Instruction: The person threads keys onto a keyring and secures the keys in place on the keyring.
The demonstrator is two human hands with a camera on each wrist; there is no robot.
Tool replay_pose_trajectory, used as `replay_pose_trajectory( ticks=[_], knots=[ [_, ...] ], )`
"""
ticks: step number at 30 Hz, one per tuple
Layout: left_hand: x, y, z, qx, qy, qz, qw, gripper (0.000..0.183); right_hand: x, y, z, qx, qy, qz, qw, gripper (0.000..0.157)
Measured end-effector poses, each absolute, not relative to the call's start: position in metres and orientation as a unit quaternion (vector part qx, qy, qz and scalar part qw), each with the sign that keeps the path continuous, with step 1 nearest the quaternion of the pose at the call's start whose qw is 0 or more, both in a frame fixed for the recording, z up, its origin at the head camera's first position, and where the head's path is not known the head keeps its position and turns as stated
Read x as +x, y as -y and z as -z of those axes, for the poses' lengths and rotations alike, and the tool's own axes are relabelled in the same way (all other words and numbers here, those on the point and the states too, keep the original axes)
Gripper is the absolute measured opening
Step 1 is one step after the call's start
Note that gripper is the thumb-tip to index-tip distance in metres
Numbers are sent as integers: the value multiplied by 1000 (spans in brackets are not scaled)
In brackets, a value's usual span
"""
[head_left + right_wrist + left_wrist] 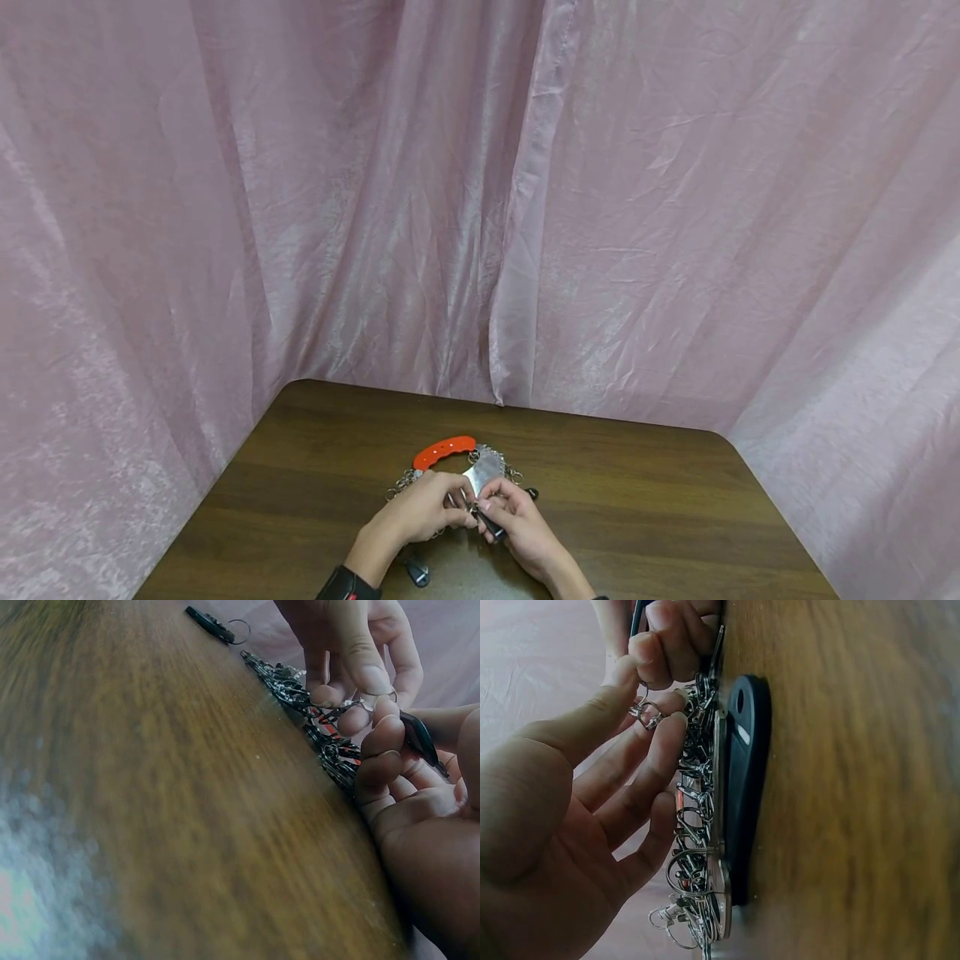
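A metal plate [486, 468] with an orange grip [444, 451] lies on the table, its edge lined with several small clips and rings. My left hand [431, 507] is over its near side and pinches a small metal clasp [649, 715] between thumb and fingers. Right beside it, my right hand [528, 542] holds a black key fob [418, 736] between thumb and curled fingers. The fob's thin ring [392, 696] meets the left fingertips at the clasp. Both hands partly cover the plate in the head view.
Another black fob [417, 573] lies on the wooden table [637, 517] near the left wrist; one more black fob [532, 493] lies right of the plate. Pink curtains [420, 208] hang behind and beside the table. A black band [348, 585] circles the left wrist.
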State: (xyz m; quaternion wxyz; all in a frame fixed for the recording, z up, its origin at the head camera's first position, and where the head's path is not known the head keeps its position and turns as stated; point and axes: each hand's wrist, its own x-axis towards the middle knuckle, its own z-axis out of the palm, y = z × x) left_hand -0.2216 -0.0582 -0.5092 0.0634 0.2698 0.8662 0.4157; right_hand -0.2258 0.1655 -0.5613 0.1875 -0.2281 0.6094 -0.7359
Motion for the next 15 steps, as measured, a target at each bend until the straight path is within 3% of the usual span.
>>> replay_pose_trajectory(
  ticks=[15],
  knots=[
    [-224, 58, 514, 274, -873, -400, 48, 15, -227, -167, 562, -230, -604, 736, 200, 38]
  ],
)
